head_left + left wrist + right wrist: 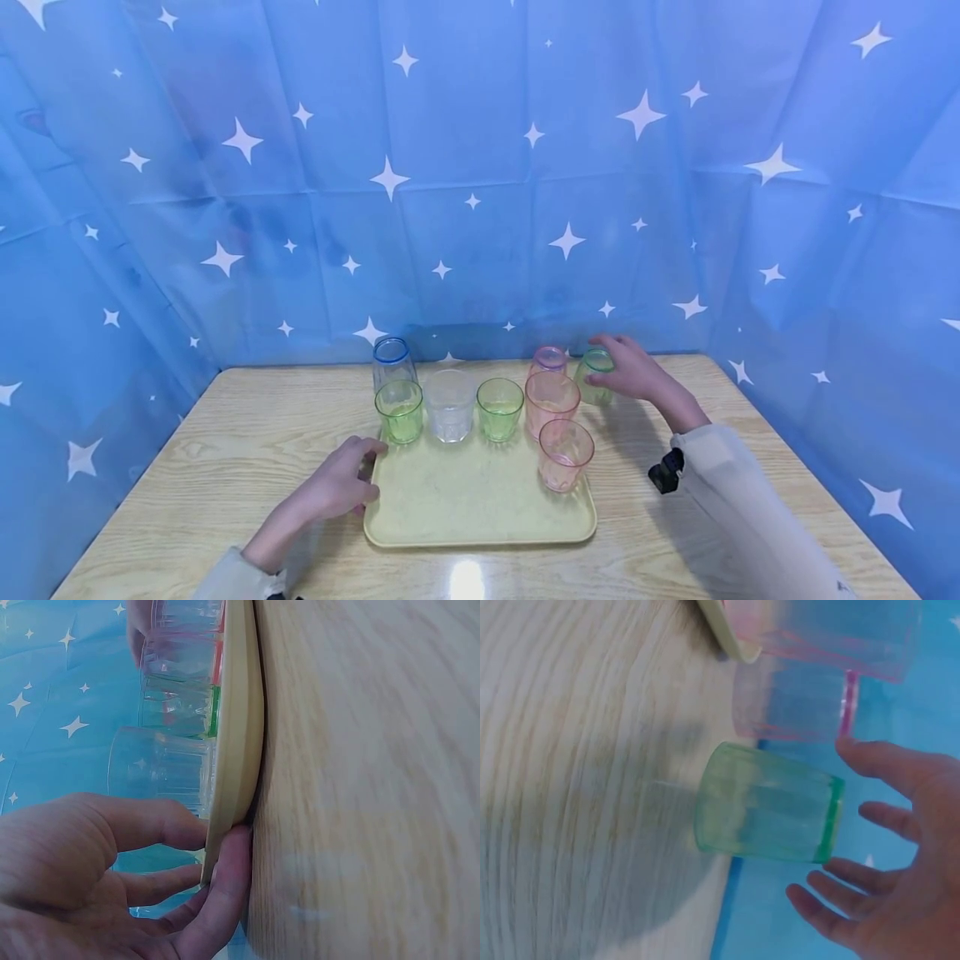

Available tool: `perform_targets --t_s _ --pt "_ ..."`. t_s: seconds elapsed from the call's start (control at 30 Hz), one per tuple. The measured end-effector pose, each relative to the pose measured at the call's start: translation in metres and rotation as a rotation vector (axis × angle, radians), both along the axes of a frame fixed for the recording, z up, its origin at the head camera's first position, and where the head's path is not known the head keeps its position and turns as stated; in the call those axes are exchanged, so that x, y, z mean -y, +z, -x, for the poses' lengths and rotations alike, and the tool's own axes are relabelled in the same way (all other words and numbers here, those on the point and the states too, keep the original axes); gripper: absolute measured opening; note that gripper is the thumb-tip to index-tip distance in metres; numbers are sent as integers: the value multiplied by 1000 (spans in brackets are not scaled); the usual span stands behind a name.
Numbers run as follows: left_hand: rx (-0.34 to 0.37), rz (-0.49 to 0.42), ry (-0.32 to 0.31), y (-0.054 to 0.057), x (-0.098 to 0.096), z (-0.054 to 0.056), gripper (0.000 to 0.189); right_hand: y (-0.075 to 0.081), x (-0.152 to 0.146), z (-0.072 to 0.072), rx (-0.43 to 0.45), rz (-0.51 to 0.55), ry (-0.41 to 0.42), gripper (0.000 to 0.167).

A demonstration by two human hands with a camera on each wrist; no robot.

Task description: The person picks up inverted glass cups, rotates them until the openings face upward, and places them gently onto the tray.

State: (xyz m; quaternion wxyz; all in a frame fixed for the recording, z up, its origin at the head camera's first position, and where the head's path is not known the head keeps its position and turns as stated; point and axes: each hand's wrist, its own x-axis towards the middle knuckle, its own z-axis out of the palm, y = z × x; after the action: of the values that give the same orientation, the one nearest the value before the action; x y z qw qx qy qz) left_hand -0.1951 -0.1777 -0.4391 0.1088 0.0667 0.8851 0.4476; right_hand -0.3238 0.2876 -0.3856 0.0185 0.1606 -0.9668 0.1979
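Right of centre in the head view, the right hand (633,371) spreads empty by a likely light, slick green cup (765,806), best gripped mid-wall; the left hand (337,481) pinches the tray (465,500).

Your tray (480,508) is plain pale yellow, and your table (277,404) light tan, streaked with wood grain. You have two yellow-green cups, the left one (400,423) and the middle one (499,417), with a colourless clear cup (451,417) between them. Your front cup (564,467) and the larger one behind it (552,404) are see-through pink. Further back, one cup (393,371) shows a blue ring, another (795,705) a magenta one; your far-right cup (769,806) is pale green, banded brighter green. White four-pointed stars dot your blue backdrop (480,108). Your sleeves (738,500) are off-white.
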Motion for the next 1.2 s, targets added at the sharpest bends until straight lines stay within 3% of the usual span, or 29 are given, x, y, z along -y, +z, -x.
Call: perform_targets --t_s 0.6,0.9,1.2 --pt "-8 -2 0 0 1 0 69 -10 -4 18 96 100 51 69" --pt "-11 -3 -1 -2 0 1 69 -25 -10 19 93 162 25 66" --pt "-8 -9 -4 -1 2 1 69 -27 -10 19 81 148 16 66"
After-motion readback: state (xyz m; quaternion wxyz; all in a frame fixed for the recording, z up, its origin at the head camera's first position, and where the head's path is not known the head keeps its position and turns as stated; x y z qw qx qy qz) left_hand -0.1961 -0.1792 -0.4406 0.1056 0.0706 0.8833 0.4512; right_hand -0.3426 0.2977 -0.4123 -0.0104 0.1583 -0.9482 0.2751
